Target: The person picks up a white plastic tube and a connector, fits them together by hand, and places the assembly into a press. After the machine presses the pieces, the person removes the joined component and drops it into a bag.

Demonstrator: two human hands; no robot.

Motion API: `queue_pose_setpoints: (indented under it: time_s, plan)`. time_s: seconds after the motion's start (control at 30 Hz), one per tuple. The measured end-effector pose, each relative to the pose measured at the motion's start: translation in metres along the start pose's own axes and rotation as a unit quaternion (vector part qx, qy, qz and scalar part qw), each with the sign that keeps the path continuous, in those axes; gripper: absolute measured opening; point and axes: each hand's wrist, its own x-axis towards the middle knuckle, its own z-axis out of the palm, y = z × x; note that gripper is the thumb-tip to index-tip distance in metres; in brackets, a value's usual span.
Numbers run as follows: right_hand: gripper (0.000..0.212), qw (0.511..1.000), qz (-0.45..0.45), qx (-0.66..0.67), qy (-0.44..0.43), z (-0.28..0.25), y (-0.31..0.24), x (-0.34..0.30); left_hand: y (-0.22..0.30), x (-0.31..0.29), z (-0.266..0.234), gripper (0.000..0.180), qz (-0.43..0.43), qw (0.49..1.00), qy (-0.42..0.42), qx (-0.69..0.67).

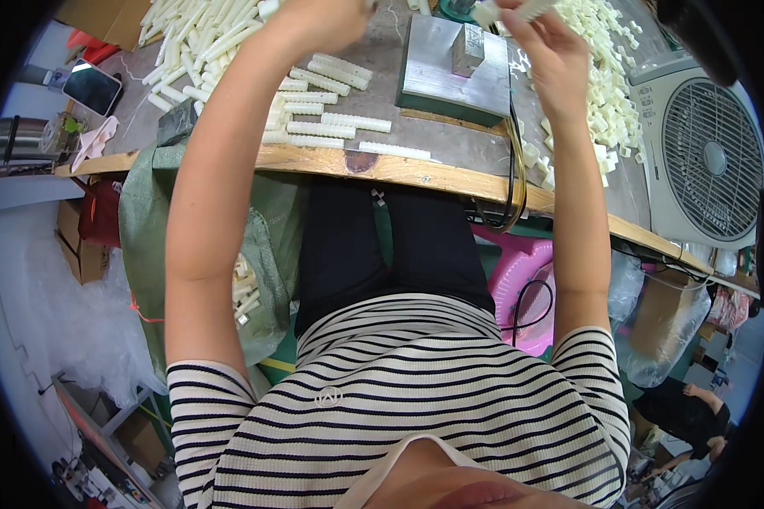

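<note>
My right hand (558, 51) is raised at the top edge, its fingers closed round a white ribbed plastic tube (533, 8) that runs partly out of view. A small white plastic block (486, 13) shows just left of those fingers. Below and left of that hand sits a metal fixture plate (433, 81) with an upright metal block (469, 51) on it. My left hand (324, 24) reaches to the top edge, between the fixture and a heap of white tubes (204, 42); its fingers are cut off or hidden. Several ribbed tubes (339, 131) lie under and beside my left forearm.
A pile of small white plastic pieces (603, 110) spreads right of my right hand. A box fan (709, 161) stands at the table's right end. Cables (514, 170) hang over the wooden front edge (399, 174). A phone (92, 87) lies at left; a green sack (148, 220) hangs below.
</note>
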Motion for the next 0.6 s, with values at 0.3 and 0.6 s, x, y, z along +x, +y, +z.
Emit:
queue_pose_setpoints:
  time_s: [0.3,0.6]
  plan:
    - [0.026,0.992,0.032,-0.104,-0.060,0.017,0.019,-0.005,-0.026,-0.017,0.011,0.033,0.025,0.960,-0.264,0.086]
    - [0.027,0.969,0.071,-0.235,0.014,-0.035,-0.025,-0.019,-0.027,-0.037,0.001,0.027,0.020,0.980,-0.189,0.064]
